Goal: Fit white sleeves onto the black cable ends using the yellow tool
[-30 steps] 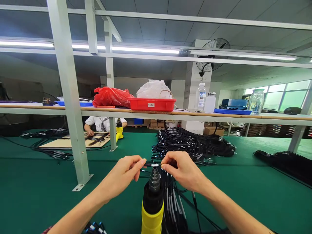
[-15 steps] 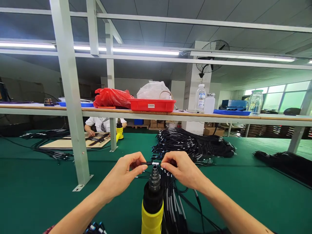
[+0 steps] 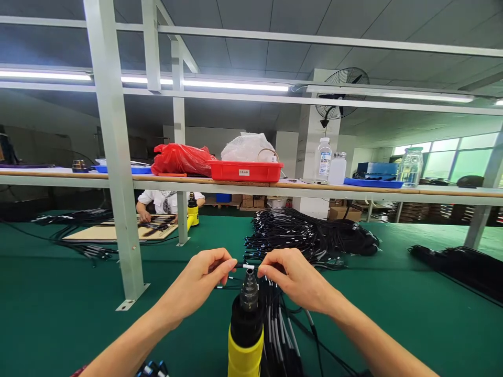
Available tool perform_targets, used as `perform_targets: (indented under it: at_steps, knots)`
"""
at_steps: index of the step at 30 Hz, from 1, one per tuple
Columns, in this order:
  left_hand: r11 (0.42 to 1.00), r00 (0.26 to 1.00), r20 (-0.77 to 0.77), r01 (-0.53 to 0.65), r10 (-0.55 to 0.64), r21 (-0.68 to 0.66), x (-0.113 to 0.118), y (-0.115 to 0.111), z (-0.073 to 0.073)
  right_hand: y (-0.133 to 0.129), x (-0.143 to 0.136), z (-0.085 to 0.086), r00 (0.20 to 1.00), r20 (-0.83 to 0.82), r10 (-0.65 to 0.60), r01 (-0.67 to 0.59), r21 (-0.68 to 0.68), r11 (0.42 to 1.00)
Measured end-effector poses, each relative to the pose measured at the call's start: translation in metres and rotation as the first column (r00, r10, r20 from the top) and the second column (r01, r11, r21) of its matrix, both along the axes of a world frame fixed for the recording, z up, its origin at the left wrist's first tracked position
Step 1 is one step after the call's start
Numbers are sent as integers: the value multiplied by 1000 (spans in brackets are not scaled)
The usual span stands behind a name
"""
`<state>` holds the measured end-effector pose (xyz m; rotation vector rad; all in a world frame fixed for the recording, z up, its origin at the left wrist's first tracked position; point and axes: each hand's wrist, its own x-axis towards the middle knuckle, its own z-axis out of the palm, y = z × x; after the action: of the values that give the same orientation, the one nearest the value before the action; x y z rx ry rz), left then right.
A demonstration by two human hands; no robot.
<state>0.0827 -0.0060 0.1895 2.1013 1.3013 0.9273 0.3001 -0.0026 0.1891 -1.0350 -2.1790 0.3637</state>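
Observation:
Between my two hands a thin black cable with a white sleeve (image 3: 248, 266) is stretched level, just above the nozzle of a yellow and black heat gun (image 3: 245, 351) that points upward. My left hand (image 3: 210, 275) pinches the cable's left part between thumb and fingertips. On the other side my right hand (image 3: 288, 275) pinches its right end. Behind and below the right hand, a bundle of black and grey cables (image 3: 279, 330) hangs towards me beside the gun.
A large pile of black cables (image 3: 306, 233) lies on the green table (image 3: 188, 330), with more cables (image 3: 459, 267) at right. A metal post (image 3: 118, 157) stands left. Above runs a shelf with a red tray (image 3: 245, 171) and bottles. Across the table, a person (image 3: 157, 201) handles cables on a board.
The white sleeve has shifted slightly left over the nozzle, along with the pinched cable. Both hands keep their pinch, and the whole view has moved down slightly.

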Motion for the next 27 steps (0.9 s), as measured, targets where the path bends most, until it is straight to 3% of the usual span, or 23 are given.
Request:
perform_targets:
  at_steps: [12,20,27]
  knots:
    - [993,992,-60,-106,110,56,1,6,-8,4,-6,-2,999,-37,-39,43,98,994]
    - [1000,1000,2,-15,15,9,-1,0,1,-1,2,2,999,-8,43,-43,-11,999]
    - [1000,1000,16,-17,16,14,2,0,-1,9,2,-3,990,-140,4,4,58,998]
